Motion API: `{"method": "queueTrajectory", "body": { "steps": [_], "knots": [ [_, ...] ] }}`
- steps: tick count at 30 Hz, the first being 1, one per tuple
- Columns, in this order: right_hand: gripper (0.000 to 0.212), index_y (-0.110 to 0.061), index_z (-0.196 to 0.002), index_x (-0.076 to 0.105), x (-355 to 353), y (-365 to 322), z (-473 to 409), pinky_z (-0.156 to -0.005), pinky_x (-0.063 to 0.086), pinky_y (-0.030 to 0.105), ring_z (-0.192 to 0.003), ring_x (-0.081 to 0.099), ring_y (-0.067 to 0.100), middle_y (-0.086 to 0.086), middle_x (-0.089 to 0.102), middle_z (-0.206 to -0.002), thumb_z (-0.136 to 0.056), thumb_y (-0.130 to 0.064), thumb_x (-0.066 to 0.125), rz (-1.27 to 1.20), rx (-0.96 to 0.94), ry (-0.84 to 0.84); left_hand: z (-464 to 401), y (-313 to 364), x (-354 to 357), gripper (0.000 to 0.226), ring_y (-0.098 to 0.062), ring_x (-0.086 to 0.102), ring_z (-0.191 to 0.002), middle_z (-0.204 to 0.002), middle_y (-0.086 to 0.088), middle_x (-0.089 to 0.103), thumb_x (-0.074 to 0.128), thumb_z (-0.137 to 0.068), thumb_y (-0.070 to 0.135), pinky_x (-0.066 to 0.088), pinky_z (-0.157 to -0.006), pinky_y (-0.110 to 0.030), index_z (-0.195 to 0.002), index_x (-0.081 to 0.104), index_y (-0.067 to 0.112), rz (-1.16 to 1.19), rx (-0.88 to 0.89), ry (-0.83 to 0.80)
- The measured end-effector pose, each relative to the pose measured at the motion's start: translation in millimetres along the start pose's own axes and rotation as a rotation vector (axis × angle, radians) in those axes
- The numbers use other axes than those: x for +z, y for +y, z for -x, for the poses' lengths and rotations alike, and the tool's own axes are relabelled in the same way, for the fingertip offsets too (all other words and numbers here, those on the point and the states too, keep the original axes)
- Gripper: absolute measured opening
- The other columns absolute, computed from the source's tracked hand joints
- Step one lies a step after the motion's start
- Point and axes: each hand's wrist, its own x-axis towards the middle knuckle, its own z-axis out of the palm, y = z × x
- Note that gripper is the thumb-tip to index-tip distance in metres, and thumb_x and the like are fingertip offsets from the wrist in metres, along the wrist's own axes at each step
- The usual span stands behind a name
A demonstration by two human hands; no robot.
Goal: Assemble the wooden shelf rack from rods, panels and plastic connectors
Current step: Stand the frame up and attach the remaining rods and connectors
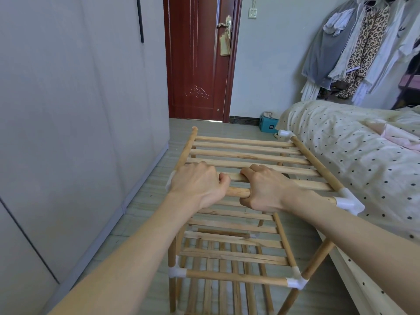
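Observation:
The wooden shelf rack (pixel 241 255) stands on the floor in front of me, with slatted tiers joined by white plastic connectors (pixel 297 282). Its top slatted panel (pixel 250 153) lies across the upper frame. My left hand (pixel 197 184) and my right hand (pixel 263 189) both grip the near front rod (pixel 237 192) of the top tier, fingers curled over it. A white connector (pixel 347 201) caps the rod's right end. The far left rod end (pixel 194 128) is bare, and the far right corner has a connector (pixel 285 133).
A grey wardrobe (pixel 75 123) runs along the left. A bed with a dotted cover (pixel 354 155) presses close on the right. A dark red door (pixel 200 57) is straight ahead, a teal box (pixel 268 126) beside it, and clothes (pixel 363 48) hang at upper right.

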Motion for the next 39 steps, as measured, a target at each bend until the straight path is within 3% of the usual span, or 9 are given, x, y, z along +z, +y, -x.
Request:
{"method": "queueTrajectory", "body": {
  "steps": [3, 7, 10, 12, 18, 24, 31, 34, 39],
  "knots": [
    [0.055, -0.014, -0.123, 0.046, -0.4, -0.5, 0.6, -0.083, 0.040, 0.030, -0.097, 0.045, 0.020, 0.003, 0.049, -0.108, -0.078, -0.044, 0.059, -0.038, 0.002, -0.028, -5.4, -10.8, -3.6, 0.055, -0.025, 0.031, -0.135, -0.101, -0.008, 0.060, 0.020, -0.093, 0.045, 0.016, -0.115, -0.046, -0.082, 0.064, 0.015, -0.056, 0.042, -0.140],
    [0.058, -0.015, -0.128, 0.044, 0.1, -4.8, 3.8, -0.091, 0.040, 0.034, -0.107, 0.046, 0.022, 0.005, 0.049, -0.121, -0.080, -0.045, 0.056, -0.024, 0.014, -0.014, -4.4, -12.7, -5.0, 0.050, -0.017, 0.039, -0.128, -0.095, -0.004, 0.065, 0.020, -0.093, 0.045, 0.014, -0.115, -0.044, -0.074, 0.055, 0.015, -0.044, 0.076, -0.124],
    [0.050, -0.016, -0.121, 0.049, 0.6, -5.3, 7.9, -0.084, 0.041, 0.033, -0.102, 0.050, 0.023, 0.004, 0.052, -0.112, -0.081, -0.045, 0.054, 0.021, 0.003, 0.045, 1.4, -5.1, -9.2, 0.053, -0.013, 0.057, -0.081, -0.078, -0.004, 0.060, 0.021, -0.092, 0.041, 0.044, -0.084, -0.039, -0.071, 0.061, 0.014, 0.029, -0.011, -0.101],
    [0.051, -0.015, -0.123, 0.050, 1.1, -0.1, 9.7, -0.084, 0.044, 0.033, -0.102, 0.052, 0.024, 0.004, 0.055, -0.113, -0.082, -0.045, 0.053, 0.034, -0.021, 0.061, 3.8, 2.0, -8.8, 0.049, -0.011, 0.049, -0.061, -0.071, -0.002, 0.055, 0.024, -0.094, 0.040, 0.033, -0.051, -0.028, -0.071, 0.058, 0.014, 0.047, -0.079, -0.059],
    [0.060, -0.027, -0.144, 0.026, 7.2, 36.5, 19.9, -0.115, 0.012, 0.048, -0.139, 0.026, 0.019, -0.003, 0.031, -0.151, -0.091, -0.050, 0.043, 0.191, 0.092, 0.065, 9.4, 39.5, -6.0, 0.056, -0.014, 0.044, -0.054, -0.061, -0.002, 0.046, 0.015, -0.099, 0.041, 0.030, -0.049, -0.028, -0.064, 0.051, 0.016, -0.011, -0.019, -0.089],
    [0.064, -0.015, -0.144, 0.016, 6.6, 50.6, 39.4, -0.106, 0.030, 0.046, -0.137, 0.022, 0.031, 0.009, 0.020, -0.150, -0.088, -0.011, 0.047, -0.088, 0.514, 0.146, 6.1, 53.6, -24.7, 0.040, -0.027, 0.049, -0.079, -0.078, -0.009, 0.054, 0.026, -0.099, 0.027, 0.037, -0.078, -0.039, -0.078, 0.055, 0.009, 0.188, 0.171, -0.333],
    [0.036, -0.013, -0.126, 0.055, -12.3, 2.9, 50.4, -0.091, 0.041, 0.029, -0.113, 0.055, 0.022, 0.006, 0.059, -0.125, -0.096, -0.028, 0.044, -0.518, 0.212, 0.380, 20.2, -7.4, -16.5, 0.040, -0.015, 0.036, -0.132, -0.141, 0.002, 0.043, 0.030, -0.101, 0.030, 0.026, -0.111, -0.044, -0.137, 0.045, 0.019, 0.225, 0.126, -0.149],
    [0.041, -0.022, -0.129, 0.050, -9.2, -22.4, 47.4, -0.080, 0.041, 0.031, -0.107, 0.055, 0.020, 0.001, 0.057, -0.120, -0.094, -0.043, 0.042, -0.308, 0.003, 0.209, 27.4, -31.4, -15.1, 0.041, -0.015, 0.030, -0.134, -0.144, 0.004, 0.036, 0.034, -0.100, 0.029, 0.022, -0.113, -0.044, -0.140, 0.037, 0.023, 0.183, 0.056, -0.154],
    [0.049, -0.028, -0.138, 0.038, 8.1, -10.7, 45.9, -0.075, 0.035, 0.029, -0.104, 0.046, 0.020, -0.003, 0.057, -0.117, -0.093, -0.007, 0.041, 0.029, 0.006, 0.273, 34.8, -33.7, -17.6, 0.047, -0.014, 0.019, -0.139, -0.150, 0.010, 0.026, 0.037, -0.098, 0.028, 0.015, -0.113, -0.056, -0.144, 0.027, 0.029, 0.085, 0.073, -0.192]
  ]
}}
